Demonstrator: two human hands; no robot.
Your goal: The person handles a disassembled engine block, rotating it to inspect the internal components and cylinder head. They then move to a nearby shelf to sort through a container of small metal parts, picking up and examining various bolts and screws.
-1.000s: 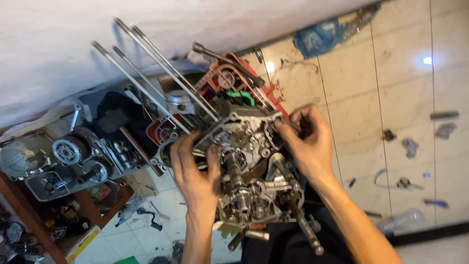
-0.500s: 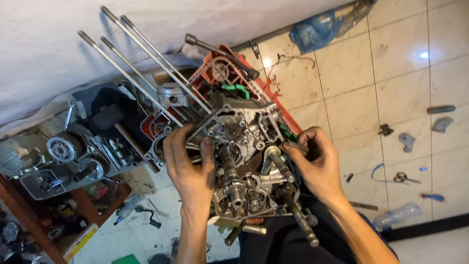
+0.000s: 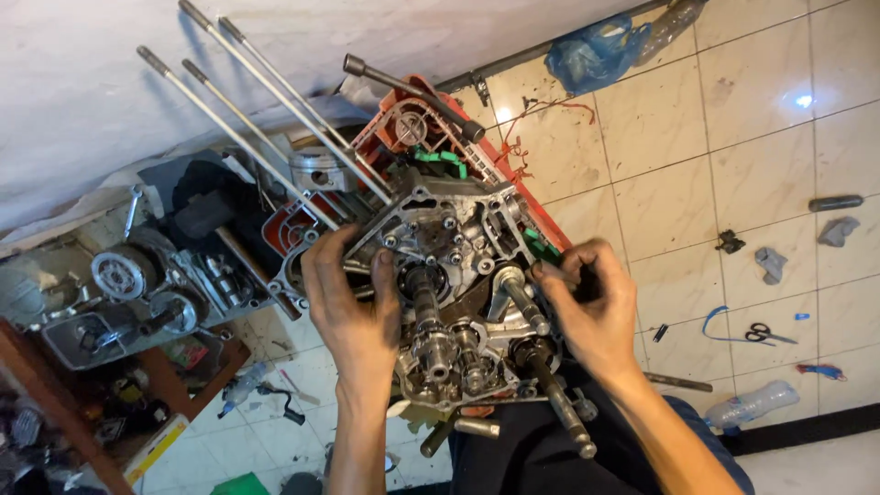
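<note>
An opened metal engine case (image 3: 451,240) with gears and shafts (image 3: 438,337) rests in front of me, partly over my dark-trousered lap. Long steel studs (image 3: 261,119) stick out of it toward the upper left. My left hand (image 3: 353,312) presses on the case's left side, thumb near the central gear shaft. My right hand (image 3: 591,307) sits at the case's right edge with fingers curled around a small part that I cannot make out. A thick shaft (image 3: 555,403) points down toward me.
A red plastic tray (image 3: 417,124) with a socket wrench (image 3: 412,92) lies behind the case. A piston (image 3: 316,170) and engine parts in a metal pan (image 3: 119,284) sit left. Scissors (image 3: 763,332), a plastic bottle (image 3: 756,403), rags and a blue bag (image 3: 591,50) lie on the tiled floor.
My right hand has slid from the case's top right corner down to its right edge. My left hand has stayed on the left side, and the view has drifted slightly.
</note>
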